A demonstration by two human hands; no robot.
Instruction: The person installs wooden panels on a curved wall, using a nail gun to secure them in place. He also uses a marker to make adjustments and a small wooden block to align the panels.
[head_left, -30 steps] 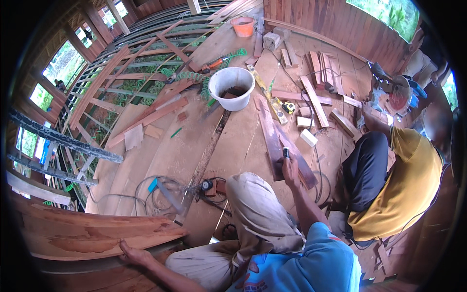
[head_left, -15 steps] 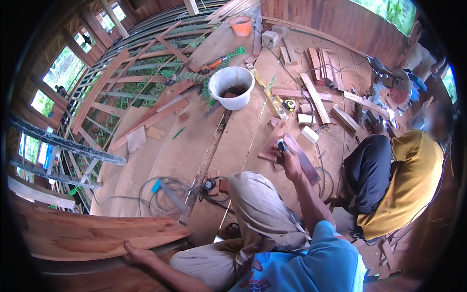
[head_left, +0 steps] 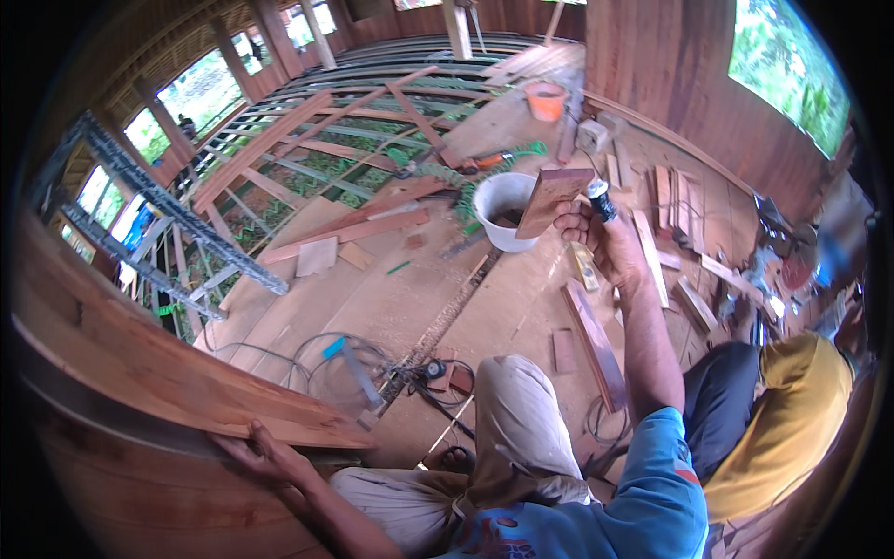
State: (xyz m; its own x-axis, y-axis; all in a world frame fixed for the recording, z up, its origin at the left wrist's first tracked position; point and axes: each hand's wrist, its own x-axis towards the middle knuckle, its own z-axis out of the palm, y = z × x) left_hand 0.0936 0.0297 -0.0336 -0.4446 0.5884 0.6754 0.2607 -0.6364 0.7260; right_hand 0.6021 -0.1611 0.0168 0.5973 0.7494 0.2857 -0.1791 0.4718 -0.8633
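Note:
My right hand (head_left: 610,242) is raised in front of the white bucket (head_left: 495,240), gripping a short reddish board (head_left: 549,200) and a black cylindrical object (head_left: 602,199) with a silver top; its fingers show behind and below the board. My left hand (head_left: 265,452), low at the left, is closed on the lower edge of a long, stained wooden plank (head_left: 214,382). Below my right hand a dark board (head_left: 591,335) lies on the floor, with a yellow level (head_left: 584,265) partly hidden behind the hand. A blue-handled tool (head_left: 333,347) and coiled cords lie near my knee.
A co-worker in yellow (head_left: 782,419) sits close on my right, beside a power saw (head_left: 799,268). Loose offcuts (head_left: 663,196), a green hose (head_left: 466,182) and an orange bucket (head_left: 545,107) lie beyond. Open floor joists (head_left: 340,130) and dark slanting beams (head_left: 196,214) occupy the left.
My right hand has risen from near the floor, lifting the short board with the black object. The view has tilted; the long plank under my left hand now appears steeper and higher.

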